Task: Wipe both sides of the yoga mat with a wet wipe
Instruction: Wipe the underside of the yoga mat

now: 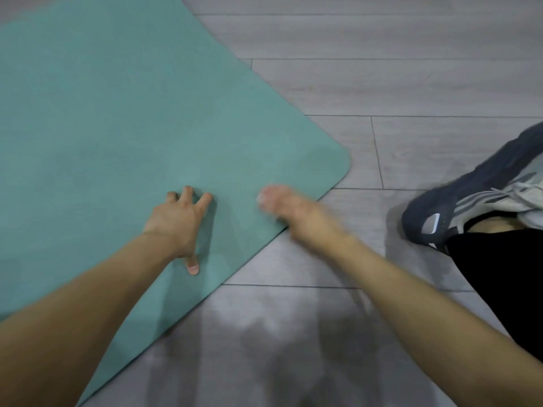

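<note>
A teal yoga mat (pixel 123 118) lies flat on the floor, its rounded corner pointing right. My left hand (pixel 179 221) presses on the mat near its front edge, fingers spread and thumb out. My right hand (pixel 289 208) is blurred by motion at the mat's near edge, close to the corner. A small white wet wipe (pixel 264 198) shows at its fingertips, against the mat. Most of the wipe is hidden under the hand.
Grey wood-look floor planks (pixel 396 69) surround the mat. My foot in a dark blue and grey sneaker (pixel 470 195) rests on the floor at the right, with a black trouser leg (pixel 505 277) below it.
</note>
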The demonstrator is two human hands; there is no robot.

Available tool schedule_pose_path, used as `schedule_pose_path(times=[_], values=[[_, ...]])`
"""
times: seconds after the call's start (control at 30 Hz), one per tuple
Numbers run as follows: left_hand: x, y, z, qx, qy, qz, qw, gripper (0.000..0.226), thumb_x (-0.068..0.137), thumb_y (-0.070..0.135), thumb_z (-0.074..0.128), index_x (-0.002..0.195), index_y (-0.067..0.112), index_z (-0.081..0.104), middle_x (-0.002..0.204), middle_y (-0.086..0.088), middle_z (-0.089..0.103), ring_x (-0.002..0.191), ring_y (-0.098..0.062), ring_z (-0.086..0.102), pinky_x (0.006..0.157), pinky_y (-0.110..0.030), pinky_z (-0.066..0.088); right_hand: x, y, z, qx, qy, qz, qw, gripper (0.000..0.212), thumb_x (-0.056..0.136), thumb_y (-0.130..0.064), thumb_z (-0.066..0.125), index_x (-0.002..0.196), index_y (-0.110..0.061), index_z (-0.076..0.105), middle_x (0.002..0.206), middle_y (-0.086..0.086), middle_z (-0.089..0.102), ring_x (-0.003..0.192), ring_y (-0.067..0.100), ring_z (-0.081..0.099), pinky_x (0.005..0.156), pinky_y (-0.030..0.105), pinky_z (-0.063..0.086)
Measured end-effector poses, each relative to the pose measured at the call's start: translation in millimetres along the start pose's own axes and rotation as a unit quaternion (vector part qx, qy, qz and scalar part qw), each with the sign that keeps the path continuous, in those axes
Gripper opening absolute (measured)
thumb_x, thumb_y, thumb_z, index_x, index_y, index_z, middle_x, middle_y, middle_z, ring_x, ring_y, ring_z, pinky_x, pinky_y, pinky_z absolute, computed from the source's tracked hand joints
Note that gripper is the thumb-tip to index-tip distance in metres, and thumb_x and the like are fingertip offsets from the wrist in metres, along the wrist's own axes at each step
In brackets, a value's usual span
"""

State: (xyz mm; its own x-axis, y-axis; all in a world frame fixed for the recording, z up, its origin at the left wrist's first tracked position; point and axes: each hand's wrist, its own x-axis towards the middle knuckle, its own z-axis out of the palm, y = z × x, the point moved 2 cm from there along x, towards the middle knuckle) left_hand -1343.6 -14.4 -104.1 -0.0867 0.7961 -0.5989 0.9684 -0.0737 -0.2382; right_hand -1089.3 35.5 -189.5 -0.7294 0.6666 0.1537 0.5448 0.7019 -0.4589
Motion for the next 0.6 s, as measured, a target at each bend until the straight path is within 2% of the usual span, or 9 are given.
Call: schedule_pose_path(times=[0.07,0.1,0.13,0.2,0.23,0.3,0.5,0.53,0.6], values=[[-1,0,-1,-0.007,-0.002,0.001,1.000,0.159,0.024,0.061,0.103,0.154,0.028,0.018,0.142,-0.010,0.033,0.130,-0.037,0.044,0.091,-0.049,0.060,16,52,-25,0.028,0.093,0.240,0.966,0.051,0.099,-0.005,0.043,0.147,-0.014,0.060,0.155,0.008,0.054,0.149,0.027,0.045,0.128,0.040,0.026],[-1,0,-2,-0.009,-0.001,0.003,1.000,0.159,0.024,0.061,0.103,0.154,0.028,0.018,0.142,-0.009,0.032,0.130,-0.037,0.044,0.091,-0.048,0.060,21,59,-26,0.019,0.129,0.281,0.951,0.058,0.092,0.009,0.044,0.145,-0.007,0.060,0.154,0.014,0.054,0.149,0.033,0.044,0.128,0.041,0.025],[-2,0,-2,-0.009,0.000,0.003,1.000,0.159,0.023,0.061,0.103,0.154,0.028,0.018,0.143,-0.009,0.032,0.130,-0.037,0.044,0.091,-0.048,0.060,22,46,-21,0.007,0.139,0.264,0.954,0.061,0.087,0.015,0.043,0.143,-0.003,0.060,0.153,0.017,0.054,0.148,0.037,0.045,0.127,0.044,0.025],[-4,-1,-1,-0.011,0.001,0.002,1.000,0.158,0.024,0.059,0.104,0.153,0.028,0.019,0.145,-0.009,0.031,0.131,-0.037,0.044,0.092,-0.049,0.060,10,-17,9,0.021,0.053,0.069,0.996,0.059,0.088,0.013,0.046,0.143,-0.002,0.061,0.155,0.015,0.052,0.149,0.034,0.045,0.127,0.050,0.025],[-4,-1,-1,-0.013,0.003,0.001,1.000,0.157,0.024,0.059,0.104,0.153,0.028,0.019,0.145,-0.009,0.031,0.132,-0.037,0.044,0.093,-0.049,0.060,-3,-44,20,0.040,-0.014,-0.047,0.998,0.057,0.092,0.010,0.049,0.146,-0.005,0.060,0.159,0.010,0.048,0.151,0.029,0.041,0.128,0.048,0.025],[-3,-1,-1,-0.015,0.006,0.002,1.000,0.157,0.023,0.058,0.104,0.152,0.028,0.020,0.145,-0.009,0.032,0.131,-0.037,0.045,0.093,-0.050,0.060,-2,-42,15,0.045,-0.082,-0.130,0.987,0.055,0.097,0.004,0.047,0.148,-0.011,0.059,0.161,0.004,0.046,0.154,0.023,0.037,0.128,0.042,0.026],[-5,1,-7,-0.046,-0.018,-0.012,0.999,0.152,0.033,0.058,0.104,0.156,0.031,0.020,0.149,-0.008,0.030,0.139,-0.036,0.040,0.097,-0.051,0.058,68,78,-32,-0.037,0.074,0.214,0.973,0.060,0.086,0.001,0.038,0.141,-0.002,0.062,0.151,0.019,0.056,0.147,0.040,0.046,0.126,0.041,0.026],[-5,0,-13,-0.058,-0.019,-0.013,0.998,0.145,0.037,0.062,0.102,0.155,0.032,0.024,0.148,-0.006,0.034,0.138,-0.035,0.042,0.098,-0.050,0.057,66,61,-23,-0.018,0.097,0.228,0.969,0.056,0.088,0.003,0.040,0.139,0.001,0.063,0.148,0.021,0.058,0.144,0.042,0.048,0.126,0.045,0.028],[3,1,-30,-0.066,0.001,-0.011,0.998,0.129,0.043,0.072,0.096,0.150,0.031,0.037,0.142,-0.004,0.041,0.135,-0.031,0.047,0.097,-0.047,0.055,51,1,1,0.034,0.062,0.103,0.992,0.054,0.089,0.005,0.047,0.139,-0.001,0.065,0.148,0.017,0.060,0.144,0.036,0.050,0.126,0.047,0.029]])
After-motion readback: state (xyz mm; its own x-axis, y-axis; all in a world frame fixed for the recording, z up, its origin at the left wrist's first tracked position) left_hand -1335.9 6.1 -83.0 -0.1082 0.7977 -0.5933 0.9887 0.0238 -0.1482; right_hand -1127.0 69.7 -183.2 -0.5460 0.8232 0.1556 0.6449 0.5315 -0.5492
